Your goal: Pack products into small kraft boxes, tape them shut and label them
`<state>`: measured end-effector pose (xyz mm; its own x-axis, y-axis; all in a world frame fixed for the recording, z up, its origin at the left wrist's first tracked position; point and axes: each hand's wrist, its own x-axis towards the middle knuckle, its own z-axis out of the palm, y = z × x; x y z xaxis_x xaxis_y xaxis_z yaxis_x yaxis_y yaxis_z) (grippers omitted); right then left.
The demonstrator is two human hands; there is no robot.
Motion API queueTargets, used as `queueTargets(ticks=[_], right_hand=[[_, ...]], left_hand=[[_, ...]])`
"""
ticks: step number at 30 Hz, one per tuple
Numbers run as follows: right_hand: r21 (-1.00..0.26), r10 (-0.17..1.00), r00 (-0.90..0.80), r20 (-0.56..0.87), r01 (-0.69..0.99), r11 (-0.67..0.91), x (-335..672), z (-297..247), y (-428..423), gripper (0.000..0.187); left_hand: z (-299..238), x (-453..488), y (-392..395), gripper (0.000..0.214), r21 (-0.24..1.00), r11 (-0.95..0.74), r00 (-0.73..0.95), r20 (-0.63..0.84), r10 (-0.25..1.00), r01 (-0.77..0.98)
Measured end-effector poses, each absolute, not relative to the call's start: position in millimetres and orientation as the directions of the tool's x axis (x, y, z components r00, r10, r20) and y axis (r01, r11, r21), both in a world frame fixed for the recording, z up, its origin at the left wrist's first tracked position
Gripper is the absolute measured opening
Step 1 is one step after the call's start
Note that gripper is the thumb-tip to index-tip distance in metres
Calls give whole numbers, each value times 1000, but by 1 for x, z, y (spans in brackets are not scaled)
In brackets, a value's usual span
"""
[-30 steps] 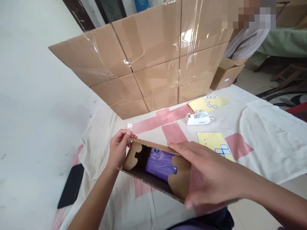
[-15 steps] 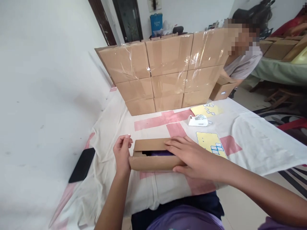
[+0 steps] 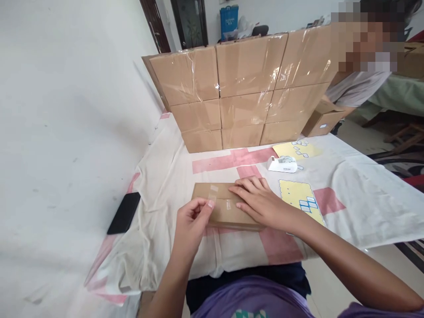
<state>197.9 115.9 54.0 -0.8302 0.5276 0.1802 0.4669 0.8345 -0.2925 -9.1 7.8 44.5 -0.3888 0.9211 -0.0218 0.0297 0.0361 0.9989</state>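
Nine stacked box faces: the cardboard stack [image 3: 247, 95] is standing in three rows of three across the far side, shining under clear film and blocking part of the room behind it.
Tape dispenser: a white dispenser [image 3: 283, 165] is sitting beyond the right hand, at the near edge of the upper yellow sheet [image 3: 291, 150].
Lower yellow sheet: this printed sheet [image 3: 293, 190] is lying just beside the right hand, the forearm covering part of it.
Phone-like slab: a black slab [image 3: 124, 213] is resting at the table's left edge, near the wall.
Small carton: the brown carton [image 3: 221, 217] is lying between the hands at the near middle of the table, its top flaps closing over whatever is inside; the contents are staying hidden.
Left hand: its fingers [image 3: 198, 211] are pinching a clear tape strip [image 3: 214, 190] over the carton's left part.
Right hand: its fingers [image 3: 250, 191] are spreading slightly, flat on the carton's right part.
Co-worker's box: another carton [image 3: 323, 121] is standing at the far right corner, a person's arm reaching behind it.
Table and room: a white cloth with pink bands [image 3: 159, 168] is covering the table; a white wall [image 3: 66, 132] is rising at left.
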Motion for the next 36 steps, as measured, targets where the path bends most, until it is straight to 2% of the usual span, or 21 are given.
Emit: queueTargets(ticks=[5,11,19,26,28,31,36], right_hand=[[-373,583,-788,195,490,788,199,53,112,45],[-412,601,-769,220,485,771,200,51,112,43],[-427,601,-749,278,464,776,201,47,112,37],[-448,577,-754,314,419,790,203,44,113,40],[-434,532,-778,333,374,819,205,44,114,37],[-382,453,-828,331,321,866,208,45,114,45],[-305,450,-851,270,368,879,207,51,112,50]], left_hand=[[45,13,13,38,961,128,-417,-223,881,-243],[39,32,3,47,861,294,-213,-406,889,-415],[37,38,-2,52,879,312,-222,-405,887,-361],[31,39,-1,52,921,287,-305,-362,881,-263],[31,40,-1,51,925,287,-309,-357,881,-249],[31,41,-1,50,932,280,-322,-344,882,-229],[32,42,0,51,943,270,-352,-323,879,-193]])
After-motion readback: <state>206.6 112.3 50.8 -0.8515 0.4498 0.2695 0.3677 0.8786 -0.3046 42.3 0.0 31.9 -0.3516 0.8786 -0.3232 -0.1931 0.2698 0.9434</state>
